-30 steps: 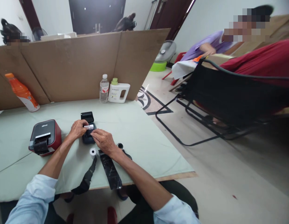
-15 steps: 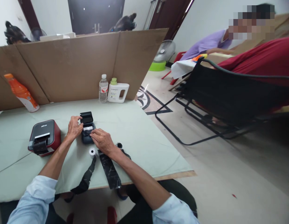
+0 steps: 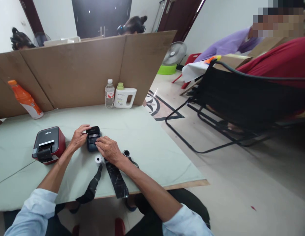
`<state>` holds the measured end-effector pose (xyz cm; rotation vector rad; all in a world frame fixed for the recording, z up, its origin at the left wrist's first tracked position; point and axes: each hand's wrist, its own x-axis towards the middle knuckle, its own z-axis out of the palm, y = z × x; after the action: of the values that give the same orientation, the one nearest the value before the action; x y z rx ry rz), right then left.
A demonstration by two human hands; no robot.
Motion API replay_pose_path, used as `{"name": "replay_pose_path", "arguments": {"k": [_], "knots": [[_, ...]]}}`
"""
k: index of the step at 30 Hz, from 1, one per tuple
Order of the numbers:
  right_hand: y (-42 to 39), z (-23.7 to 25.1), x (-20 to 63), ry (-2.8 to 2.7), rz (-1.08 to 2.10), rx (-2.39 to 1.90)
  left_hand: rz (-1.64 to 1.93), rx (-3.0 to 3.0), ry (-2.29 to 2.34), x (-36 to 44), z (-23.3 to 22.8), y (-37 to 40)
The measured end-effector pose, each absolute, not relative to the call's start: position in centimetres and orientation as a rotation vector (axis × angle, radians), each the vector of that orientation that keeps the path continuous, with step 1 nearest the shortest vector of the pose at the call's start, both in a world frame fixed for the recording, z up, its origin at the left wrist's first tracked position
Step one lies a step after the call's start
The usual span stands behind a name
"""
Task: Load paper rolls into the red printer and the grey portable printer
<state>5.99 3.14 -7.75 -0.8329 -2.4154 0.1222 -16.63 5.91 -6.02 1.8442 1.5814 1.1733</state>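
A small dark portable label printer (image 3: 91, 146) lies on the table, its black lid (image 3: 93, 129) partly raised. Something pale shows under the lid, too small to make out. My left hand (image 3: 78, 137) grips the lid's left side between bent fingers and thumb. Bent fingers of my right hand (image 3: 108, 149) are pressed together at the printer's right front; whether they also pinch a strip there is hidden. Close below that hand is a white paper roll (image 3: 98, 159) with a dark tail, beside a wide black strip (image 3: 116, 178). A second roll (image 3: 126, 153) sits right of my wrist.
A larger red and black printer (image 3: 48, 144) stands left of my forearm. Along the cardboard screen (image 3: 76, 72) are an orange bottle (image 3: 26, 100), a water bottle (image 3: 109, 94) and a white jug (image 3: 124, 97). Other people sit beyond the screen and at right, near a black chair (image 3: 241, 98).
My left hand has swung the printer's lid down from upright to partly lowered. The right hand stays at the printer's front. The whole view has shifted slightly.
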Motion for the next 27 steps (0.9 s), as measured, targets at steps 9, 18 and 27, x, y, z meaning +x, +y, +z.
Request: {"name": "replay_pose_path", "arguments": {"k": [9, 18, 27], "knots": [[3.0, -7.7, 6.1, -2.378, 0.19, -0.818, 0.773, 2.186, 1.604, -18.1, -6.5, 1.0], [4.0, -8.5, 6.8, -2.38, 0.496, -1.038, 0.691, 2.28, 1.767, -16.8, -7.1, -0.9], [3.7, -8.3, 6.8, -2.438, 0.569, -1.11, 0.61, 2.309, 1.864, -15.8, -6.4, -1.1]]}}
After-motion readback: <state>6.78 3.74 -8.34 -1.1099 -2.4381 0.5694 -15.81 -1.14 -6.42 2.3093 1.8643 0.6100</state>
